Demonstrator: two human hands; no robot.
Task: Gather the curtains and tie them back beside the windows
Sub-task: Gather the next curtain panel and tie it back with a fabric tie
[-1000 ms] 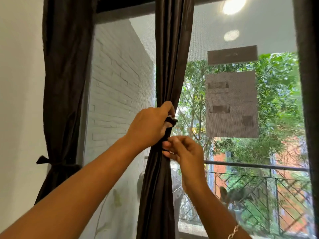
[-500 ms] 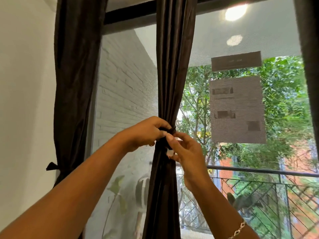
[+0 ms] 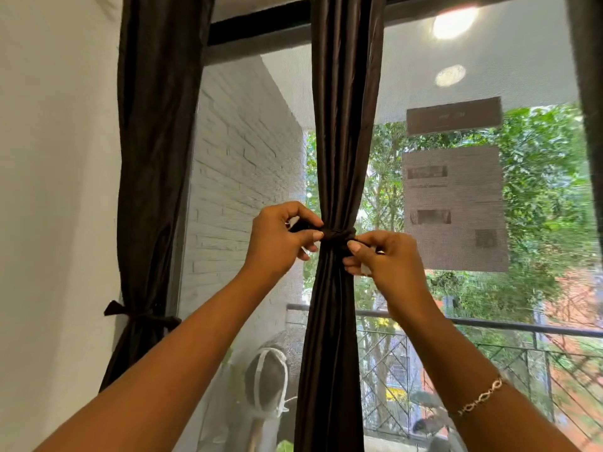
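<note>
A dark brown curtain point(image 3: 342, 125) hangs gathered in the middle of the window. A dark tie-back band point(image 3: 336, 235) is wrapped around it at its narrowest point, with a knot at the front. My left hand point(image 3: 277, 239) pinches the band's left end just beside the curtain. My right hand point(image 3: 381, 256) pinches the band's right end on the other side. A second brown curtain point(image 3: 153, 158) hangs at the left by the wall, held in by its own tied band point(image 3: 140, 313).
The window pane point(image 3: 489, 60) carries grey paper patches point(image 3: 453, 207). A white wall point(image 3: 49, 223) stands at the left. Outside are a white brick wall point(image 3: 241, 190), a balcony railing point(image 3: 489, 324) and trees. Another dark curtain edge point(image 3: 590, 93) is at the far right.
My hands have moved apart to either side of the middle curtain, each drawing an end of the band outward, so the knot now sits tight at the front. The view has tilted upward.
</note>
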